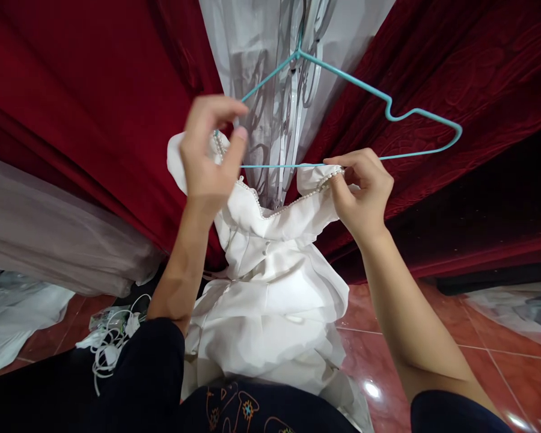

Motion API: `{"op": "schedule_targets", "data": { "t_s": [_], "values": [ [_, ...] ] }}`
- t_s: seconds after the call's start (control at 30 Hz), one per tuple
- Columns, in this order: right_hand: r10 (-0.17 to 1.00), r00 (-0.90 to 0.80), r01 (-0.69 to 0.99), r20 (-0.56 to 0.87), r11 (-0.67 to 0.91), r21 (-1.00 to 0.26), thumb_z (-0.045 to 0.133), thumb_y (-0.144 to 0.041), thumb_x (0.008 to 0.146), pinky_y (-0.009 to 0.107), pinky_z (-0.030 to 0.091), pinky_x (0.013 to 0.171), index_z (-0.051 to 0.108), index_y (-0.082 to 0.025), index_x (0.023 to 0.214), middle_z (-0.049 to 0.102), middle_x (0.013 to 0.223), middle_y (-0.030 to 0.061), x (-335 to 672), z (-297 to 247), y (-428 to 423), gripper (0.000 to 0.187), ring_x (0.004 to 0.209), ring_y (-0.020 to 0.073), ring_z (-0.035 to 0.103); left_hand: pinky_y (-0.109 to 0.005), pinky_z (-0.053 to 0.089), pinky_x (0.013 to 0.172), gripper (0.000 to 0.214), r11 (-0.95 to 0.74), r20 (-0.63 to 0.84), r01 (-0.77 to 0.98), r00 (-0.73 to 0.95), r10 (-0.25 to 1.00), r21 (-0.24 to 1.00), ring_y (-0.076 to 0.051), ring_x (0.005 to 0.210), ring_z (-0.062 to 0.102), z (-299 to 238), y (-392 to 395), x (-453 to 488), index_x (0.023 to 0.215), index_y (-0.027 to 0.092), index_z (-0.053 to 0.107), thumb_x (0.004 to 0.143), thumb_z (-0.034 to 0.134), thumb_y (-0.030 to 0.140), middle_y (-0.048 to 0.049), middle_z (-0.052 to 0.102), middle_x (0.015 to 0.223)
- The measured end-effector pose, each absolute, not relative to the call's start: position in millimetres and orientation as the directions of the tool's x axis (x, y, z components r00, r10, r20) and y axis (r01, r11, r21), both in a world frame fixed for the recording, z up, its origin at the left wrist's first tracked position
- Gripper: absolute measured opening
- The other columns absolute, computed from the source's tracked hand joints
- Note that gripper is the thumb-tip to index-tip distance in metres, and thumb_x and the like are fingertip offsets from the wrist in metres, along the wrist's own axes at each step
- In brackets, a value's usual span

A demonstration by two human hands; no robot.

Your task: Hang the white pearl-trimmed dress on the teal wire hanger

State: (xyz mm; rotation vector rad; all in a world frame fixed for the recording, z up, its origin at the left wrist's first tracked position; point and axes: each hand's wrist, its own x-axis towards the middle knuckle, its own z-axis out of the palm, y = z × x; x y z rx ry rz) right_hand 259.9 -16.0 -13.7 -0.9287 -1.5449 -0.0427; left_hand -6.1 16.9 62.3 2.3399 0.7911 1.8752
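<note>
A white dress [270, 288] with pearl beading along its neckline hangs in front of me. Behind its top is a thin light-blue wire hanger [342, 73]; its left end is mostly hidden by my hand and the dress's left shoulder. My left hand [210, 153], slightly blurred, is at that shoulder, thumb and forefinger apart; its other fingers are partly hidden. With thumb and fingers, my right hand [360, 186] pinches the dress's right shoulder edge against the hanger's lower bar. The hanger's right end sticks out bare beyond this hand.
Dark red curtains [94, 90] flank a white ornamental metal frame [293, 120] with sheer white cloth. A tangle of white cables [110, 349] lies on a black surface at lower left. Red floor tiles [365, 355] show below, with pale fabric [518, 307] at right.
</note>
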Motion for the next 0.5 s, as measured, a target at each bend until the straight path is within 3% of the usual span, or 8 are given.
{"op": "schedule_targets", "data": {
  "t_s": [0.13, 0.23, 0.37, 0.43, 0.5],
  "values": [
    [0.537, 0.111, 0.566, 0.836, 0.657, -0.497, 0.065, -0.028, 0.1, 0.033, 0.048, 0.065, 0.078, -0.022, 0.1, 0.071, 0.093, 0.0055, 262.8, -16.0, -11.7, 0.014, 0.083, 0.018, 0.066, -0.039, 0.054, 0.104, 0.026, -0.835, 0.705, 0.418, 0.467, 0.534, 0.356, -0.023, 0.117, 0.071, 30.0, 3.7, 29.0, 0.118, 0.023, 0.071, 0.111, 0.046, 0.018, -0.0068, 0.075, 0.121],
    [0.551, 0.067, 0.575, 0.832, 0.66, -0.484, 0.06, -0.019, 0.096, 0.033, 0.052, 0.068, 0.079, -0.024, 0.109, 0.073, 0.102, 0.0067, 265.4, -18.5, -16.2, 0.024, 0.092, 0.0197, 0.07, -0.037, 0.051, 0.099, 0.037, -0.789, 0.681, 0.49, 0.435, 0.589, 0.37, -0.022, 0.107, 0.072, 11.0, 7.4, 41.1, 0.116, 0.021, 0.075, 0.103, 0.044, 0.003, -0.0044, 0.079, 0.115],
    [0.54, -0.006, 0.652, 0.841, 0.64, -0.407, 0.058, -0.017, 0.089, 0.043, 0.062, 0.085, 0.075, -0.027, 0.129, 0.073, 0.133, 0.0097, 267.6, -23.4, -36.6, 0.045, 0.119, 0.0275, 0.072, -0.035, 0.049, 0.094, 0.042, -0.787, 0.726, 0.472, 0.363, 0.585, 0.398, -0.02, 0.101, 0.072, 8.2, 3.9, 45.0, 0.109, 0.02, 0.077, 0.096, 0.044, -0.003, -0.0036, 0.08, 0.11],
    [0.501, 0.078, 0.737, 0.862, 0.553, -0.388, 0.06, -0.019, 0.085, 0.043, 0.062, 0.084, 0.075, -0.025, 0.127, 0.072, 0.135, 0.0111, 277.0, -25.8, -43.4, 0.044, 0.12, 0.029, 0.071, -0.035, 0.049, 0.094, 0.042, -0.783, 0.722, 0.467, 0.359, 0.592, 0.41, -0.02, 0.101, 0.072, 12.5, 1.3, 44.0, 0.106, 0.02, 0.078, 0.096, 0.044, -0.003, -0.0037, 0.079, 0.108],
    [0.401, 0.243, 0.783, 0.883, 0.457, -0.422, 0.061, -0.017, 0.079, 0.039, 0.059, 0.075, 0.075, -0.02, 0.116, 0.073, 0.121, 0.0117, 298.8, -26.1, -40.2, 0.039, 0.107, 0.026, 0.072, -0.035, 0.049, 0.091, 0.043, -0.776, 0.71, 0.471, 0.363, 0.604, 0.419, -0.021, 0.099, 0.072, 16.4, 1.1, 41.6, 0.104, 0.02, 0.078, 0.094, 0.045, -0.004, -0.0038, 0.078, 0.105]
  ]
}}
